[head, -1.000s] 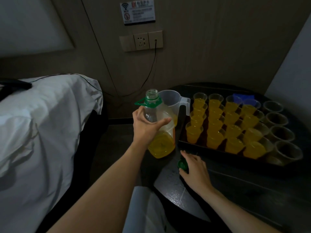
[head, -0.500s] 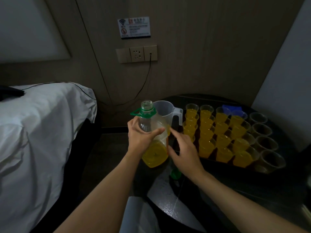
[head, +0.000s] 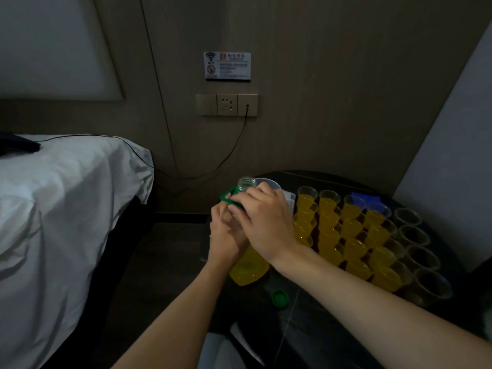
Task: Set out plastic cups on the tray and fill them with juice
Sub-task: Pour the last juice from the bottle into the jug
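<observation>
Left grip (head: pixel 226 235): curled round the juice bottle (head: pixel 249 270) at mid-body.
Right grip (head: pixel 266 225): wrapped over its shoulder.
Juice bottle: uncapped, just left of the filled cups (head: pixel 354 249).
Green cap (head: pixel 280 298): lay on the desk (head: pixel 332 336).

Wall placard (head: pixel 227 66) with wifi symbol, no-smoking sign, print too small to read

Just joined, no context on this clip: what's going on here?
A person has both hands on an uncapped juice bottle at the left edge of a dark table. The left hand grips its body. The right hand wraps its upper part by the green handle. The green cap lies on the table. Most cups hold orange juice, but the empty cups on the right remain. A clear jug stands behind the bottle.
</observation>
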Demonstrator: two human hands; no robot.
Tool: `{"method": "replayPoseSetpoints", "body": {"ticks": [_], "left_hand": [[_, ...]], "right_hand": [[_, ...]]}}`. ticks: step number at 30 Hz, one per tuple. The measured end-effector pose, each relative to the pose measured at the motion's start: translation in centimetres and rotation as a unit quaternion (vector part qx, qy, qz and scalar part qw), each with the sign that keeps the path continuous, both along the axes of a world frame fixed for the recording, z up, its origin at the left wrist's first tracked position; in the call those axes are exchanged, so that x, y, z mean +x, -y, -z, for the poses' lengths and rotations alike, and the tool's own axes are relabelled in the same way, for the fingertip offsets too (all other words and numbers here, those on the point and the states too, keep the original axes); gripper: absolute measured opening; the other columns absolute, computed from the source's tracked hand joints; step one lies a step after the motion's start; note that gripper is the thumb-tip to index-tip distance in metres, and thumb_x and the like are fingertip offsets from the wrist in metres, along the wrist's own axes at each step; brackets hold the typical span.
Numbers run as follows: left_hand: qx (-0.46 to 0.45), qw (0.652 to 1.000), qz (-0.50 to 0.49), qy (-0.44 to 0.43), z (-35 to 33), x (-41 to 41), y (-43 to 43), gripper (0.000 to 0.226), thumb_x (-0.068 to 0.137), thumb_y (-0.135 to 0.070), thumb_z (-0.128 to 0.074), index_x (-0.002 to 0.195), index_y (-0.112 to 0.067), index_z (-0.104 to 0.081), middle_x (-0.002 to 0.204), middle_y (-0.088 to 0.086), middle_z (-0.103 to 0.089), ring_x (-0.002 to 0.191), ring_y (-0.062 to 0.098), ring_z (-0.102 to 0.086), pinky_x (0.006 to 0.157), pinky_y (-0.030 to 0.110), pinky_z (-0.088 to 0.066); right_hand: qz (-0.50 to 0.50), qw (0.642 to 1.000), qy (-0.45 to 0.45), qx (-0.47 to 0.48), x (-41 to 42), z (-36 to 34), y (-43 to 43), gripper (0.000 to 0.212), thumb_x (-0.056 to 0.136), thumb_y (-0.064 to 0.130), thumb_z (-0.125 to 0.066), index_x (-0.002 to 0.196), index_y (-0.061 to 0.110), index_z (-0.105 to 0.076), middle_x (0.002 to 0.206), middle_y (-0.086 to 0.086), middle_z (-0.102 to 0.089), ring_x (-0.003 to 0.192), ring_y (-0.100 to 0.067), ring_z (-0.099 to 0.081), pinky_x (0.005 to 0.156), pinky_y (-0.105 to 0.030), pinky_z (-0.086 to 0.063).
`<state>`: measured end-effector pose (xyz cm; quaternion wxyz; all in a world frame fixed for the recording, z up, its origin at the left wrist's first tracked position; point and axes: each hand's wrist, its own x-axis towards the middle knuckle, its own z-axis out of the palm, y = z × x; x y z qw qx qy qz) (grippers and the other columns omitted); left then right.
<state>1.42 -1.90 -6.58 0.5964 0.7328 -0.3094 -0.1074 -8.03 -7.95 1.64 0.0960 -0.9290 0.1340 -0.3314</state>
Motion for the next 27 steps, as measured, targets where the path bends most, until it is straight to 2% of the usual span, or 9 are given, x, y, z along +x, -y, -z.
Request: {"method": "replayPoseSetpoints", "body": {"ticks": [2,4,7,10,13,17,23,25,27], "left_hand": [[0.003,1.000,0.010,0.026,-0.2,-0.2,-0.4,0.106,0.063,-0.064,-0.078,0.149,-0.046,-0.019,0.161,-0.005,-0.014,0.146,0.026,-0.030,0.115,0.053,-0.038],[0.013,1.000,0.008,0.026,0.5,-0.2,-1.3,0.137,0.051,-0.066,-0.085,0.156,-0.042,-0.001,0.164,-0.008,0.001,0.152,0.022,-0.013,0.117,0.045,-0.029],[0.078,0.997,-0.012,0.016,3.6,-0.1,-2.7,0.151,0.047,-0.053,-0.097,0.159,-0.033,0.002,0.163,-0.003,-0.012,0.150,0.020,-0.022,0.119,0.044,-0.030],[0.108,0.992,0.007,-0.065,6.0,0.8,-2.9,0.130,0.051,-0.032,-0.100,0.156,-0.027,-0.022,0.145,-0.005,-0.048,0.135,0.018,-0.048,0.109,0.041,-0.046],[0.101,0.995,0.000,-0.020,6.3,1.4,-2.8,0.097,0.050,-0.027,-0.099,0.132,-0.027,-0.047,0.125,-0.007,-0.054,0.118,0.014,-0.056,0.093,0.033,-0.053],[0.070,0.994,-0.033,0.075,4.4,2.0,-3.0,0.092,0.051,-0.026,-0.095,0.130,-0.023,-0.048,0.120,-0.005,-0.051,0.113,0.014,-0.053,0.096,0.037,-0.050],[0.106,0.975,-0.026,0.193,-1.1,4.3,-4.0,0.099,0.054,-0.030,-0.096,0.139,-0.017,-0.047,0.119,-0.006,-0.042,0.107,0.010,-0.049,0.087,0.018,-0.041],[0.127,0.964,-0.025,0.232,-2.6,5.4,-4.7,0.100,0.054,-0.036,-0.094,0.141,-0.019,-0.047,0.119,-0.006,-0.042,0.106,0.012,-0.052,0.089,0.026,-0.049],[0.159,0.949,-0.019,0.273,-4.1,6.3,-5.3,0.101,0.052,-0.047,-0.087,0.141,-0.021,-0.049,0.115,-0.006,-0.043,0.102,0.015,-0.054,0.090,0.037,-0.054]], "right_hand": [[-0.003,1.000,-0.011,0.003,0.3,-0.5,0.4,0.022,0.101,0.028,-0.054,0.108,0.017,-0.073,0.103,0.000,-0.069,0.102,-0.019,-0.057,0.086,-0.036,-0.040],[-0.003,1.000,-0.013,-0.010,0.4,-1.1,0.7,0.024,0.102,0.029,-0.052,0.111,0.018,-0.072,0.106,0.002,-0.071,0.104,-0.017,-0.056,0.088,-0.036,-0.044],[-0.010,0.999,-0.029,-0.011,0.2,-1.4,0.8,0.025,0.104,0.026,-0.052,0.117,0.016,-0.072,0.109,0.000,-0.071,0.104,-0.017,-0.054,0.087,-0.037,-0.046],[-0.020,0.999,-0.035,-0.006,0.2,-1.5,1.1,0.025,0.106,0.024,-0.051,0.116,0.015,-0.071,0.108,0.001,-0.069,0.102,-0.015,-0.050,0.084,-0.035,-0.045],[-0.039,0.998,-0.017,0.036,0.4,-2.1,1.8,0.021,0.106,0.021,-0.051,0.111,0.014,-0.070,0.100,0.004,-0.065,0.094,-0.009,-0.045,0.080,-0.029,-0.043],[-0.062,0.995,-0.024,0.081,0.6,-4.3,3.4,0.022,0.107,0.025,-0.048,0.109,0.016,-0.068,0.098,0.009,-0.062,0.094,-0.007,-0.045,0.075,-0.019,-0.035],[-0.026,0.991,-0.026,0.129,1.4,-7.4,7.2,0.020,0.106,0.027,-0.052,0.107,0.016,-0.069,0.075,0.016,-0.054,0.075,-0.005,-0.048,0.067,-0.023,-0.035],[0.000,0.985,-0.020,0.169,1.4,-7.6,8.5,0.022,0.106,0.025,-0.051,0.110,0.016,-0.070,0.080,0.015,-0.058,0.075,0.001,-0.054,0.064,-0.014,-0.040],[0.020,0.977,-0.020,0.212,1.2,-7.3,9.6,0.022,0.106,0.024,-0.052,0.114,0.017,-0.072,0.080,0.013,-0.061,0.077,-0.002,-0.059,0.072,-0.023,-0.053]]}}
